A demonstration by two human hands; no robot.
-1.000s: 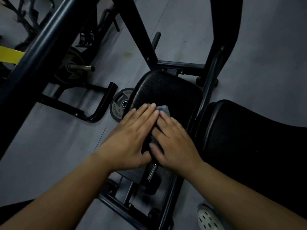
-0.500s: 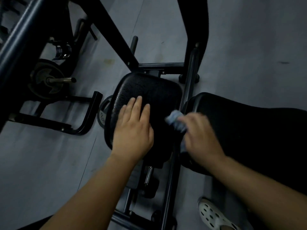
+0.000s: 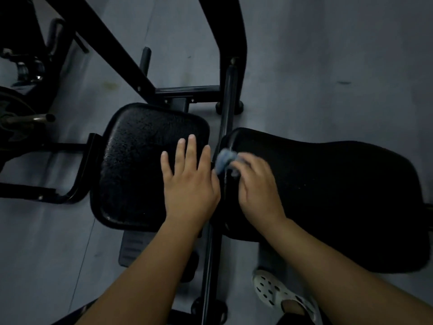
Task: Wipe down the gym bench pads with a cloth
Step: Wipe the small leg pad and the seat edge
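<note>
Dim floor (image 3: 328,66); cloth (image 3: 223,159) half hidden in grip of blurred R hand (image 3: 257,188).

Dim, bluish light throughout; the floor (image 3: 328,66) is brightest toward 1 o'clock. The black small pad (image 3: 140,165) shows faint sheen at 9 o'clock. The right hand (image 3: 257,186) and cloth (image 3: 225,159) smear with motion blur. The frame bars (image 3: 112,43) bow near the edges.

The left hand (image 3: 191,184) was laid flat, palm down, with the fingers (image 3: 192,148) straight and a little spread. The right hand (image 3: 256,186) was curled round a cloth (image 3: 225,159), somewhat blurred. Both bare forearms were stretched forward, side by side
</note>
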